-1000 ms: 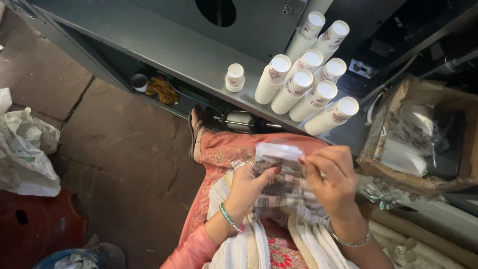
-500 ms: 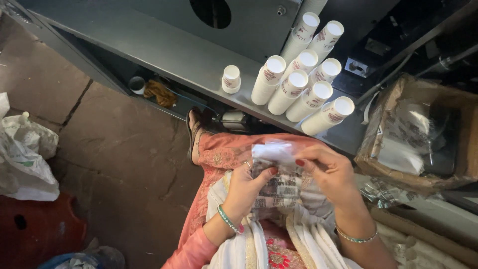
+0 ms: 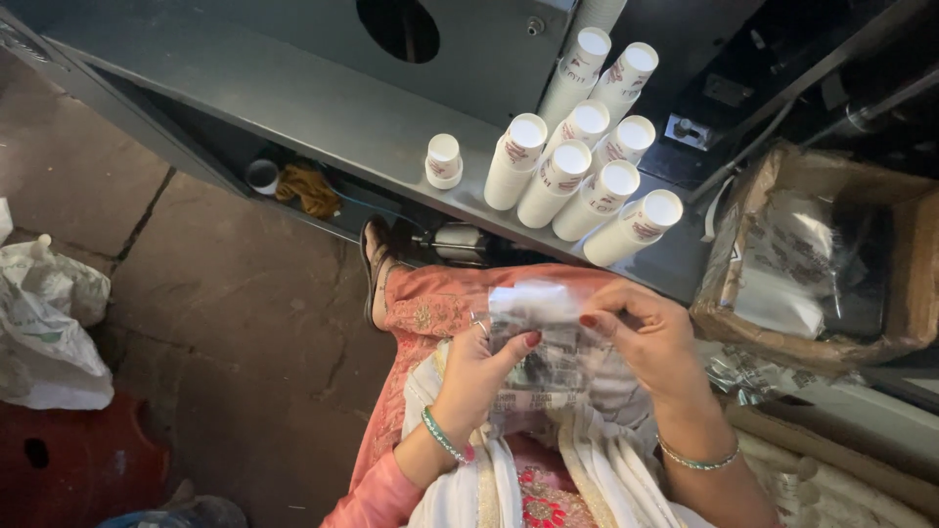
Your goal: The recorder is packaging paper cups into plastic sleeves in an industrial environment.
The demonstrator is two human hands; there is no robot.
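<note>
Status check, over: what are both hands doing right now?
Left hand and right hand both pinch a clear plastic packet over the lap. Stacked paper cups on the grey ledge beyond, untouched. Nothing between them.

Glossy clear plastic wrap (image 3: 548, 332); matt paper cups (image 3: 572, 166); smooth grey metal shelf (image 3: 323, 108); rough stone floor (image 3: 235, 323); worn cardboard box (image 3: 910, 254).

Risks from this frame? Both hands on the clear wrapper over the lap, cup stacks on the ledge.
1. The left hand and right hand pinch only the top of the clear plastic wrapper; it may slip or tear.
2. The tall paper cup stacks lean on the grey ledge just past the hands; a bump might topple them.
3. The single short cup stack stands near the ledge's edge and may fall.
</note>
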